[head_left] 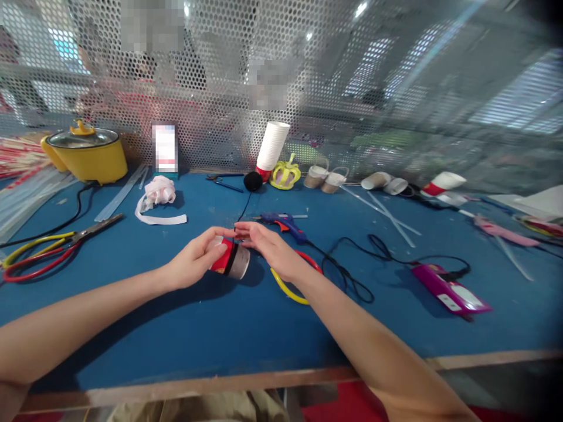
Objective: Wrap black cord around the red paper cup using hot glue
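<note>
My left hand [197, 258] is wrapped round a small red and white paper cup [229, 259] lying on its side just above the blue table [185, 328]. A black band runs round the cup's middle. My right hand [269, 246] reaches over the cup, its fingertips pinching a thin black cord [244, 210]. That cord leads back to a black ball of yarn [253, 181]. Under my right wrist lie scissors with red and yellow handles [290, 288].
A blue glue gun [285, 224] with a black cable lies behind my hands. Big shears [48, 249], a yellow pot [85, 153], white ribbon [156, 196], a cup stack [271, 147], a yellow crown [285, 174], a magenta device [448, 288] surround. Mesh screen behind, people beyond.
</note>
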{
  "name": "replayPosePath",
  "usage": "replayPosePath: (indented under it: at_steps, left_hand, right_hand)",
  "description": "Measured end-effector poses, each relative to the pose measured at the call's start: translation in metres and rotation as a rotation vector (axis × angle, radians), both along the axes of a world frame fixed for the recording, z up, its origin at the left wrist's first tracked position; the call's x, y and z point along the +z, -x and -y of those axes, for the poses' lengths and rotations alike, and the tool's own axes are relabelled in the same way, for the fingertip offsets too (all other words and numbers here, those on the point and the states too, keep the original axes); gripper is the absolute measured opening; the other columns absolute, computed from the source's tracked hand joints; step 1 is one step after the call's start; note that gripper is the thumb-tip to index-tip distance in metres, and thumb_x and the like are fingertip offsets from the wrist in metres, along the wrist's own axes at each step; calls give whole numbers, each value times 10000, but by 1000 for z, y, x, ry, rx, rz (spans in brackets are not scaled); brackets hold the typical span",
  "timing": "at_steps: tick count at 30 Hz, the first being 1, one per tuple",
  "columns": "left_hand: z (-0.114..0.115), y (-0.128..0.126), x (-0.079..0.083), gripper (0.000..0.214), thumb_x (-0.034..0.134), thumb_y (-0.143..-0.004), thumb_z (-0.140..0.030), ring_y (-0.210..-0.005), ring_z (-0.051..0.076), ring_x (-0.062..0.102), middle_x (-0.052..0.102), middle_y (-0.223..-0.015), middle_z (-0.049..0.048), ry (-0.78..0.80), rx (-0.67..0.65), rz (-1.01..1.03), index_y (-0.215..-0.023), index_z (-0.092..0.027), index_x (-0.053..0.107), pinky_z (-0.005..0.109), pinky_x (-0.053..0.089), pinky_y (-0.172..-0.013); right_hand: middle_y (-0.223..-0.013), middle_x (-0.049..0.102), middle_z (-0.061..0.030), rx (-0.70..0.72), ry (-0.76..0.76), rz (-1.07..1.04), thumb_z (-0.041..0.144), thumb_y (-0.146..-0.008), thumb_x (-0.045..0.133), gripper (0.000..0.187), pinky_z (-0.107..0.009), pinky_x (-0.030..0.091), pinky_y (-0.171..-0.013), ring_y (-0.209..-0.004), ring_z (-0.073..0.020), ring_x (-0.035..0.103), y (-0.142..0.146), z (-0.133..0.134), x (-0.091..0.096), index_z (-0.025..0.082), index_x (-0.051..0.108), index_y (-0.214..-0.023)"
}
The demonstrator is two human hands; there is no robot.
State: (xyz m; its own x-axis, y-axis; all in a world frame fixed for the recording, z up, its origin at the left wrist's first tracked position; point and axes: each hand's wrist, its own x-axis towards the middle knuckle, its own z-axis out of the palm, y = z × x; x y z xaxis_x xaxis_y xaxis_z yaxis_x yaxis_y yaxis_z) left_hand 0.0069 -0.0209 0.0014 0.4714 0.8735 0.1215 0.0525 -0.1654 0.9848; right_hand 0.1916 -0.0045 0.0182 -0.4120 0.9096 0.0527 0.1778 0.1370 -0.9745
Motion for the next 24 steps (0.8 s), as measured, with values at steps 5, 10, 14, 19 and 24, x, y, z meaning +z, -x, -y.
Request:
replayPosePath:
  at_steps: [5, 10, 14, 19, 24]
  left_hand:
    - [3, -2, 1, 337, 418, -851, -368, -587, 87, 447, 545, -770, 2, -9, -107, -61, -1108, -158, 478, 202, 386, -549]
    - [4, -3, 0, 322, 366, -870, -358, -576, 92, 435, 527, -700, -14, -69, -89, -164, -1085, -149, 484, 203, 391, -544]
    - [4, -2, -1, 295, 330, -878, -355, -634, 108, 481, 558, -740, -1, -187, 48, -322, -956, -152, 530, 224, 408, -598]
    - [2, 1, 1, 290, 305, -882, -339, -626, 117, 525, 584, -714, -5, -294, 158, -436, -973, -169, 522, 232, 414, -593]
    - [-2, 2, -1, 261, 311, -876, -308, -607, 129, 552, 582, -672, -9, -368, 164, -528, -1025, -161, 467, 236, 413, -575]
  right_hand:
    - [-1139, 587, -134, 4, 148, -112, 589, -832, 338, 543, -369, 405, -930, -1043, -194, 549, 6, -15, 7, 146, 581, -1031]
    - [-1079, 622, -138, 20, 152, -58, 606, -832, 303, 583, -340, 448, -862, -972, -185, 587, 16, -29, 13, 129, 614, -954]
    - [-967, 659, -140, 0, 116, 148, 526, -878, 287, 529, -279, 496, -738, -835, -154, 629, 18, -38, 14, 108, 612, -899]
    - [-876, 674, -100, -367, -93, 584, 333, -905, 315, 326, -229, 485, -600, -686, -129, 637, -22, -55, 24, 135, 570, -947]
    - [-813, 670, -128, -562, -84, 845, 105, -652, 607, 55, -295, 436, -752, -910, -260, 604, -74, -71, 15, 149, 579, -634]
